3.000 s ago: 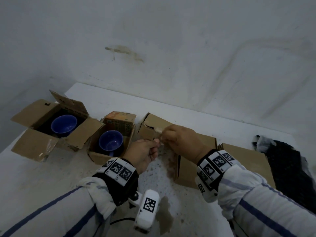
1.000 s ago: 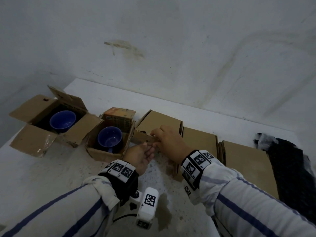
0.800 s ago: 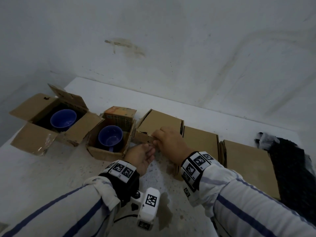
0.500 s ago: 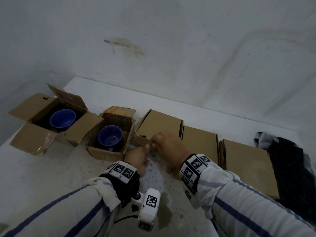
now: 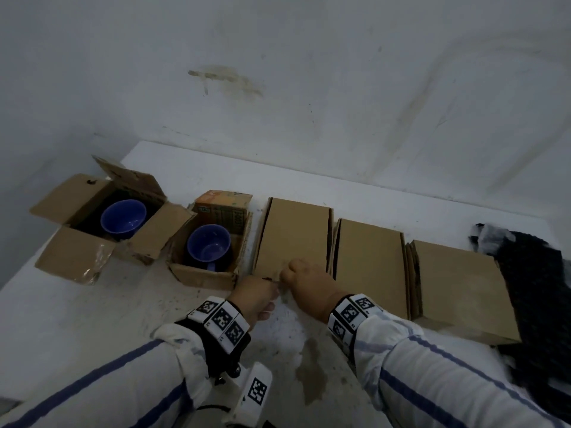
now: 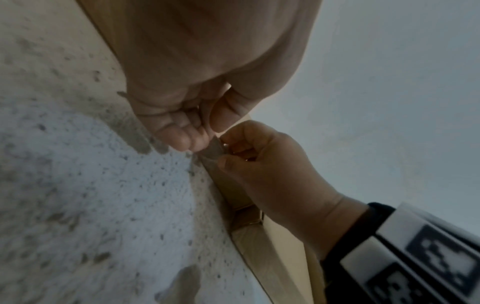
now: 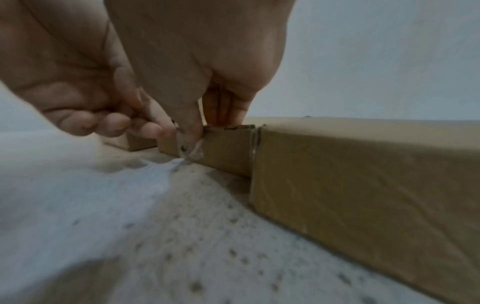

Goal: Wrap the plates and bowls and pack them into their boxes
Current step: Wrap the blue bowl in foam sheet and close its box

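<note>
A flat cardboard box (image 5: 293,239) lies shut at the table's middle. Both hands meet at its front left corner. My right hand (image 5: 285,274) pinches the box's front edge (image 7: 228,144), fingers on top and thumb on the front face. My left hand (image 5: 272,282) has its fingers curled and pinches a strip of clear tape (image 7: 192,152) hanging at that edge. One blue bowl (image 5: 123,216) sits unwrapped in the large open box (image 5: 74,257) at the left. A second blue bowl (image 5: 208,244) sits in the smaller open box (image 5: 200,278) beside it.
Two more shut flat boxes (image 5: 367,267) (image 5: 457,285) lie in a row to the right. A dark cloth (image 5: 537,291) lies at the table's right end. The white wall stands close behind. The speckled table (image 5: 77,319) has a damp stain (image 5: 309,372) near me.
The flat box's lid, raised three seconds ago, has come down flat. Both hands moved lower and nearer, to its front edge.
</note>
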Motion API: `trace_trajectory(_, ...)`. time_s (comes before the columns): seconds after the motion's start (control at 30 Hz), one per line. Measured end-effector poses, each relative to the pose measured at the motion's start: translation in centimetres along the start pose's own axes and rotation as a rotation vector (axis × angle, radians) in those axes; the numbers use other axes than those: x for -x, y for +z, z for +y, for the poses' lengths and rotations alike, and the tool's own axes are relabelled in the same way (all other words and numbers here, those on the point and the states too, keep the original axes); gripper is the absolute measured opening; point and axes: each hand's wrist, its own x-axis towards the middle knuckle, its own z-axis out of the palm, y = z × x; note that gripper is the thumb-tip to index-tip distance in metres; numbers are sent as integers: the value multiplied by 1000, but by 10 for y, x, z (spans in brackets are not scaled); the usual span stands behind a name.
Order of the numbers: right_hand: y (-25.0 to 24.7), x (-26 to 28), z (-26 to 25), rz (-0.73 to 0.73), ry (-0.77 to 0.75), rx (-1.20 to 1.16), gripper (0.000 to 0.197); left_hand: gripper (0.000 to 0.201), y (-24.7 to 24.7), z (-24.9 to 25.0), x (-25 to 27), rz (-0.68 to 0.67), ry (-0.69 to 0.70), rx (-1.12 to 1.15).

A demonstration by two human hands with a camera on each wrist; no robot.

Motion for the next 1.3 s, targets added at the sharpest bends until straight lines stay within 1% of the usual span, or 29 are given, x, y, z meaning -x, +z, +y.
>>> trace_trajectory(0.03,0,-1,4,15,30,-46,19,13,0,3,2,0,18,-32)
trace_trajectory(0.07,-4,1,7,-4,82,-124,20,14,2,8,4,8,37,-58)
trace_trajectory(0.13,-15,7,12,54,206,-290,24,20,11,22,8,15,88,-105)
trace_trajectory(0.2,-27,18,19,133,316,-329,23,26,26,38,9,-18,167,-138)
trace_trajectory(0.3,-43,40,43,192,425,-318,22,23,59,61,11,-76,333,-196)
trace_trajectory(0.37,-56,61,65,218,496,-337,25,21,90,75,11,-101,429,-293)
trace_trajectory(0.43,-69,88,94,258,591,-344,26,24,127,87,12,-146,504,-363)
trace_trajectory(0.53,-82,137,144,356,749,-352,24,19,189,100,11,-202,588,-505)
trace_trajectory(0.63,-83,191,204,433,913,-363,22,20,252,105,7,-232,638,-592)
trace_trajectory(0.7,-77,226,242,427,1035,-360,23,18,292,106,4,-245,653,-638)
trace_trajectory(0.73,-72,241,259,392,1092,-353,27,19,311,106,3,-245,658,-677)
trace_trajectory(0.8,-61,265,284,245,1166,-315,38,23,342,104,0,-245,662,-738)
trace_trajectory(0.87,-50,275,300,99,1157,-256,49,25,365,99,-5,-252,666,-780)
trace_trajectory(0.9,-45,276,305,57,1136,-242,52,25,372,96,-7,-249,668,-795)
trace_trajectory(0.97,-36,274,313,4,1089,-209,53,27,383,91,-11,-225,665,-807)
trace_trajectory(1.0,-33,272,316,-6,1068,-182,50,27,386,88,-12,-211,668,-804)
trace_trajectory(1.13,-24,273,326,25,1001,-137,25,27,387,85,-14,-175,694,-775)
trace_trajectory(1.2,-27,275,329,28,978,-147,21,27,384,86,-13,-183,697,-755)
trace_trajectory(1.27,-37,276,331,106,978,-209,20,27,381,87,-8,-196,701,-726)
trace_trajectory(1.3,-45,277,331,182,975,-245,19,26,379,87,-5,-200,706,-706)
